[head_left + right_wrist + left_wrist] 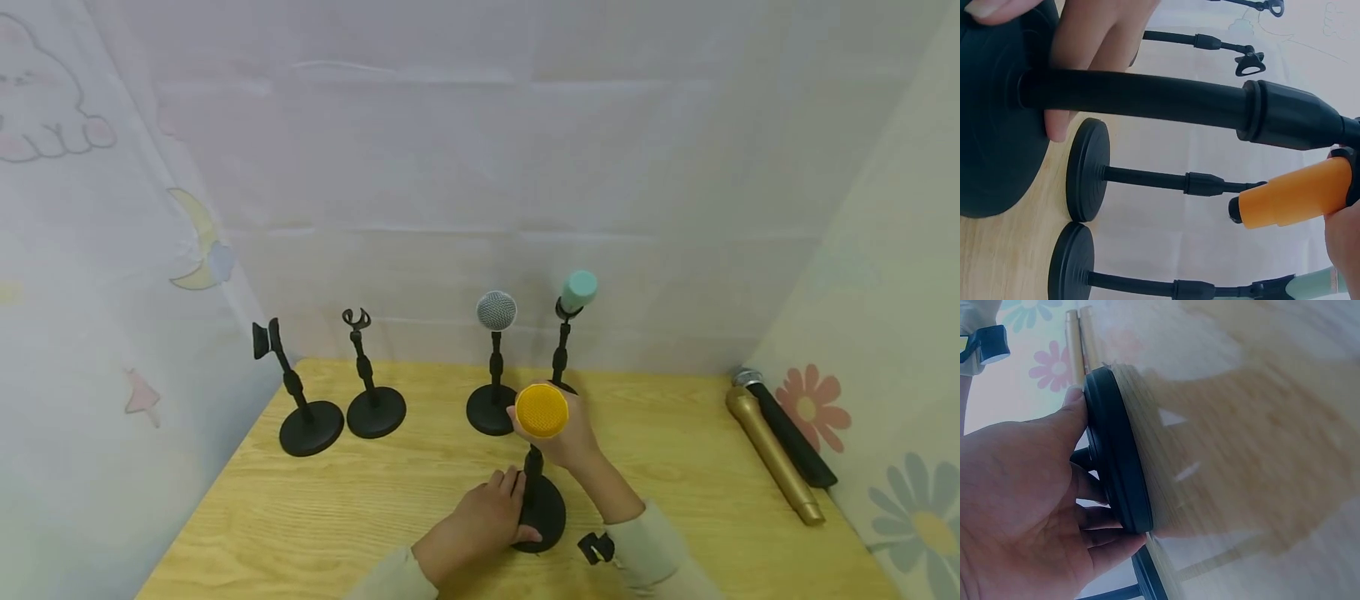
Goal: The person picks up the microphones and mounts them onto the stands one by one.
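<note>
An orange microphone (542, 410) sits in the clip at the top of a black desk stand (1135, 97), its mesh head facing up in the head view. My right hand (573, 437) holds the microphone near the clip; in the right wrist view only a bit of this hand (1344, 250) shows, and the orange handle slants below the stand's tube. Low down, my left hand (480, 517) grips the round black base (551, 508). The left wrist view shows the thumb on one side of the base's rim and the fingers on the other.
Behind the hands stand a silver-headed microphone (497, 311) and a mint-green microphone (579, 291) on black stands. Two stands with bare clips, one (311, 427) beside the other (377, 412), are at the left. A gold microphone (772, 454) and a black microphone (791, 433) lie at the right edge.
</note>
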{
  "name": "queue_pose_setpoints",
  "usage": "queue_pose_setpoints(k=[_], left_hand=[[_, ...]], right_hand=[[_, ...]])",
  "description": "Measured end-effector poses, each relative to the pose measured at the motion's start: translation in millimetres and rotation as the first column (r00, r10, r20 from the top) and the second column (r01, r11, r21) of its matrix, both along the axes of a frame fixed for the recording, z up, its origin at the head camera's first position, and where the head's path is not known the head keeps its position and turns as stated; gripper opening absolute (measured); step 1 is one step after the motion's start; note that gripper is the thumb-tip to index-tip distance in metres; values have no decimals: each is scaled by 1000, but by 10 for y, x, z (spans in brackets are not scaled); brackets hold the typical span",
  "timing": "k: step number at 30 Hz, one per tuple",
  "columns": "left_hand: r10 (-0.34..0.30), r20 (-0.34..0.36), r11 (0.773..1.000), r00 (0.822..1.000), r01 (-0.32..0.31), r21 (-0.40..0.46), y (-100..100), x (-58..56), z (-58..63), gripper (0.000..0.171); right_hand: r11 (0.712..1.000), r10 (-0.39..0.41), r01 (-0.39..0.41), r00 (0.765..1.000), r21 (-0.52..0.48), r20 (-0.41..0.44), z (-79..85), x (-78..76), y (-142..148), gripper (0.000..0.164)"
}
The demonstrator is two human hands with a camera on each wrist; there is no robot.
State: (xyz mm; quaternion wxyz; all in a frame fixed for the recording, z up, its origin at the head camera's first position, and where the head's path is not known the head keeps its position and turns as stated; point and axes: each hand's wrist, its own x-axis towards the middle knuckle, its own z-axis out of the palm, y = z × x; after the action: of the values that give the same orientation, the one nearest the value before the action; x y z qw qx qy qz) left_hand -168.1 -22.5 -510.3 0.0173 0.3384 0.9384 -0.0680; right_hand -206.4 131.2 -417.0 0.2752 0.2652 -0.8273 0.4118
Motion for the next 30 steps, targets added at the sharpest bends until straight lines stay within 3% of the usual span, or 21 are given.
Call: queue_pose_setpoints(k=[10,15,18,20,24,27,30], left_hand=[[-12,-10,1000,1000,12,6,47,30,8,85],[-2,36,1000,999,2,8,85,24,-25,86],[20,65,1000,998,-20,-5,79,23,-52,87],[32,91,999,995,-32,3,55,17,-53,87],[49,168,996,985,-61,68,-38,7,-11,87],[58,229,990,972,-86,115,-111,26,48,86],[43,236,987,971,-77,138,-137,58,82,85]], right_hand=[[992,126,-123,988,-39,92,91,52,107,35],[994,108,-112,963,4,247,148,183,271,65],[992,91,-115,935,50,342,110,276,399,87],[989,83,-126,907,79,413,37,307,479,92],[973,56,-172,821,153,568,-138,349,570,93],[941,44,-250,760,229,649,-280,405,561,89],[878,40,-339,756,338,654,-427,479,531,78]])
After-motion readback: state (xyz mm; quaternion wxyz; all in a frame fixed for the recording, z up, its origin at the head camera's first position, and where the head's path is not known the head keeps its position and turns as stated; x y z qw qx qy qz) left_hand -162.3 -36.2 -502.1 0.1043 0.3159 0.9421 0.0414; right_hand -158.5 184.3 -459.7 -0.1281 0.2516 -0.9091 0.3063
